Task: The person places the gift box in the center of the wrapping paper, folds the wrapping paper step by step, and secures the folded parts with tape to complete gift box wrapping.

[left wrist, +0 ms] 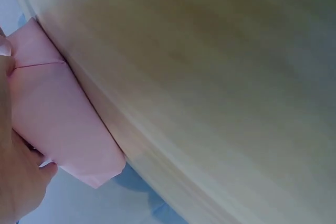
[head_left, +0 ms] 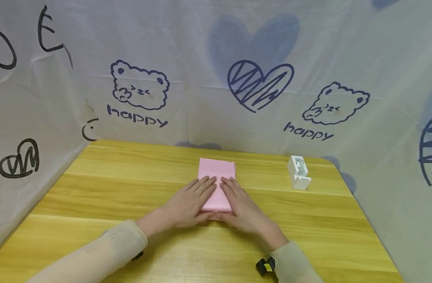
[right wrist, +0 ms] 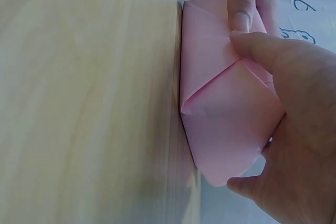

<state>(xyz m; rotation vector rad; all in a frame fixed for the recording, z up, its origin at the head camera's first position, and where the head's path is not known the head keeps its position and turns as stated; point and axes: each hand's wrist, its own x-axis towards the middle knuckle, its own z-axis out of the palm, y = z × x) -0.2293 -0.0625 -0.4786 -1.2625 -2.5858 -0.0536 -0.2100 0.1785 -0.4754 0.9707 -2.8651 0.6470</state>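
Note:
A box-shaped parcel wrapped in pink paper [head_left: 217, 169] lies on the wooden table. My left hand [head_left: 187, 202] rests its fairly straight fingers on the parcel's left top. From the other side my right hand [head_left: 245, 208] lays its fingers on the right top. Both thumbs meet at the near end, touching the paper there. In the right wrist view, the pink paper [right wrist: 226, 124] is folded in at this end, with slanting creases. The left wrist view shows a smooth side of the parcel [left wrist: 68, 114]; its underside is hidden.
A small white tape dispenser [head_left: 295, 177], apparently with a clear roll in it, stands at the table's back right. Behind the wooden table [head_left: 131, 177] hangs a pale cloth [head_left: 201, 47] printed with bears and hearts.

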